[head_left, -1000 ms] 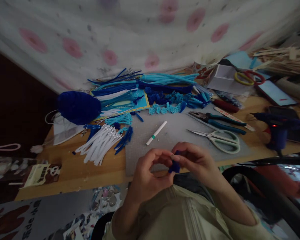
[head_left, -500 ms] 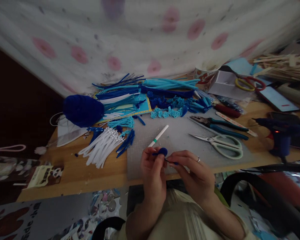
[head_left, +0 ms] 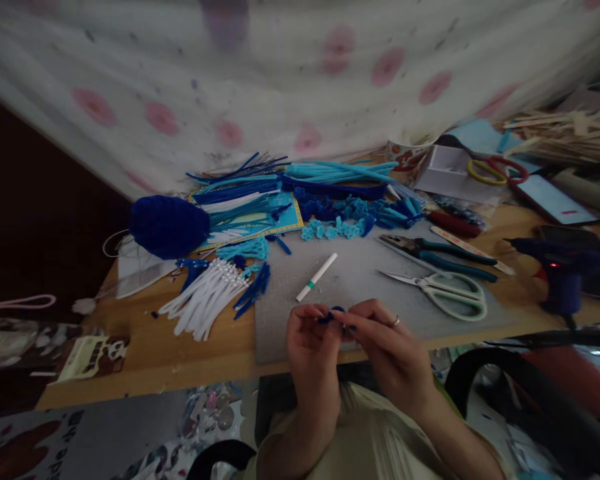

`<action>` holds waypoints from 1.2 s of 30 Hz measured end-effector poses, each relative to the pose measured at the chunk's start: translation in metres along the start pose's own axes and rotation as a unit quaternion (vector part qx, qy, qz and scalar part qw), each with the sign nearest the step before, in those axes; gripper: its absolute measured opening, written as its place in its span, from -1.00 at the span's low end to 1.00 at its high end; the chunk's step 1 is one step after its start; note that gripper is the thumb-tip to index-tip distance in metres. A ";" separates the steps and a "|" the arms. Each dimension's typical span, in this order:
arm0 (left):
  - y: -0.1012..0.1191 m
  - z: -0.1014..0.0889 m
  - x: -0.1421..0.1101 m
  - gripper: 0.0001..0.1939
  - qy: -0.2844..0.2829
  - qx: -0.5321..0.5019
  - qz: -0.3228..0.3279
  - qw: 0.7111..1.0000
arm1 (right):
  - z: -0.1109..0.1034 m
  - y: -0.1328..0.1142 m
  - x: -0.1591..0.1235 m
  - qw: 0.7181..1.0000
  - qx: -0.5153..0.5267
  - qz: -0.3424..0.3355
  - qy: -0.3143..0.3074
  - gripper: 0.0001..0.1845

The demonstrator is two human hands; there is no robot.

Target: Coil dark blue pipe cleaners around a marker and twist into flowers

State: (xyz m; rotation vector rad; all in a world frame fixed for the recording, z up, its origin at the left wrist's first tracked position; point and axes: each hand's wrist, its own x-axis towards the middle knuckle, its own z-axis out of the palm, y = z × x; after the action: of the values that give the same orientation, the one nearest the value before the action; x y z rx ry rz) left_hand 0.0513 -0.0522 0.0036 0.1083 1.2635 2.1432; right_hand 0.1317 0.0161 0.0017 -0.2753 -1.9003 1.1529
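My left hand [head_left: 311, 343] and my right hand [head_left: 386, 343] meet over the near edge of the grey mat [head_left: 360, 280]. Both pinch a small dark blue pipe cleaner piece [head_left: 333, 315] between their fingertips; most of it is hidden by the fingers. A ring shows on my right hand. Just beyond the fingers lies a white pen with a green band [head_left: 317, 277].
Pale green scissors [head_left: 445, 290], teal-handled pliers [head_left: 430, 250] and a blue glue gun [head_left: 560, 273] lie to the right. White pipe cleaners with pearls [head_left: 203, 297], a dark blue pompom [head_left: 166, 225] and piles of blue pipe cleaners [head_left: 330, 193] sit behind. A spotted cloth hangs at the back.
The hands rose from my lap to the mat's edge a second ago. Since half a second ago, the blue round piece has sunk between the fingers, which have closed in around it.
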 end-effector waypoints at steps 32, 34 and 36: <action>0.017 -0.016 -0.014 -0.81 -0.243 0.334 0.279 0.867 | -0.038 -0.032 0.012 0.937 0.131 0.314 -0.084 -0.44; 0.018 -0.020 -0.014 -0.79 -0.255 0.352 0.329 0.838 | -0.042 -0.034 0.014 0.942 0.092 0.308 -0.101 -0.52; 0.018 -0.023 -0.013 -0.80 -0.250 0.336 0.318 0.851 | -0.046 -0.035 0.013 0.947 0.080 0.288 -0.121 -0.63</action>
State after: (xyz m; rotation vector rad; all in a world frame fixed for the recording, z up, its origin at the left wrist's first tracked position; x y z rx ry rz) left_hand 0.0447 -0.0830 0.0096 1.4590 1.7244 1.8244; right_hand 0.1675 0.0331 0.0458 -0.6558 -1.9794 1.7896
